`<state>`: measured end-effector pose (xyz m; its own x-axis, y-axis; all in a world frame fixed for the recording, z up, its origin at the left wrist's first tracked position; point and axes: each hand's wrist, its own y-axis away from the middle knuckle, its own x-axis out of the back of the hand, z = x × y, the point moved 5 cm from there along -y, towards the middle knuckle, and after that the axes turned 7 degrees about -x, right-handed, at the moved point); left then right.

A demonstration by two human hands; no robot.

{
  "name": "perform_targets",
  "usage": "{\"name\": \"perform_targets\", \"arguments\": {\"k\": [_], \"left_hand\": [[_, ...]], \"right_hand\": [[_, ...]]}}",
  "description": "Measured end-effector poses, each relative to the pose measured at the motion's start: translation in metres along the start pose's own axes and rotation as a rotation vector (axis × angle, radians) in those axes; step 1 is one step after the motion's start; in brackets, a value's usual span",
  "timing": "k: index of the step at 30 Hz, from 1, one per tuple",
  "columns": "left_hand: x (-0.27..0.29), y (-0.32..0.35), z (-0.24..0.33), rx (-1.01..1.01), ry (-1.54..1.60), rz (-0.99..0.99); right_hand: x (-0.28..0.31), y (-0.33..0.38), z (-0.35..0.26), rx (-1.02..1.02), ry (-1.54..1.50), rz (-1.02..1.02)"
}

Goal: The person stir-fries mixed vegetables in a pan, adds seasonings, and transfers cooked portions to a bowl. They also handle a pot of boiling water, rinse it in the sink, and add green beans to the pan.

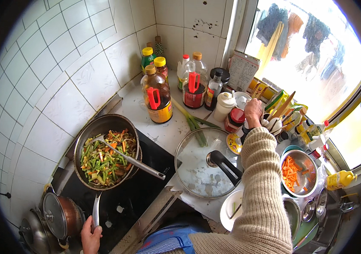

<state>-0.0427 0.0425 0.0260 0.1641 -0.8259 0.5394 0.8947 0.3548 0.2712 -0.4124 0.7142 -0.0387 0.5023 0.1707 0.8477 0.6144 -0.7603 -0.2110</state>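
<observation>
My left hand (pixel 90 237) is closed round the handle of a frying pan (pixel 96 207) at the lower left. In the pan lie chopped green beans with orange carrot strips (pixel 108 156), and a metal spatula (pixel 136 163) rests across them. My right arm stretches to the back of the counter. There my right hand (pixel 254 111) is closed beside a small white container (pixel 242 99) and a red-lidded jar (pixel 235 117); what its fingers hold, if anything, is hidden. Below that arm, a glass lid (pixel 193 165) with a black handle lies on the counter.
Sauce bottles with red handles (pixel 157 101) stand against the tiled wall. A steel colander (pixel 305 191) holds carrot strips at the right. A white bowl (pixel 227 211) sits near the front edge. Utensils (pixel 284 106) crowd the windowsill side. A lidded pot (pixel 57 211) stands left of the pan.
</observation>
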Motion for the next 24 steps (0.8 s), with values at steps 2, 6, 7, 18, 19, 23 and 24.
{"name": "perform_targets", "arguments": {"k": [2, 6, 7, 18, 19, 23, 24], "left_hand": [[0.001, 0.000, -0.003, 0.003, 0.008, 0.024], [0.000, -0.003, -0.003, -0.070, 0.028, -0.038], [0.001, -0.004, -0.008, -0.085, 0.021, -0.018], [0.008, -0.012, 0.000, -0.359, -0.094, -0.075], [0.010, -0.009, 0.000, -0.386, -0.126, -0.063], [0.017, -0.002, -0.005, -0.381, -0.123, -0.050], [0.018, 0.000, -0.008, -0.394, -0.114, -0.037]], "right_hand": [[0.012, 0.001, -0.008, -0.013, -0.001, 0.010], [0.042, 0.005, -0.031, 0.041, -0.004, 0.044], [0.048, 0.006, -0.038, 0.041, -0.008, 0.010], [0.080, -0.013, -0.106, 0.797, 0.294, 0.178], [0.087, 0.010, -0.125, 0.832, 0.174, 0.168], [0.119, 0.105, -0.196, 0.829, -0.231, -0.079], [0.124, 0.140, -0.217, 0.864, -0.285, -0.122]]}}
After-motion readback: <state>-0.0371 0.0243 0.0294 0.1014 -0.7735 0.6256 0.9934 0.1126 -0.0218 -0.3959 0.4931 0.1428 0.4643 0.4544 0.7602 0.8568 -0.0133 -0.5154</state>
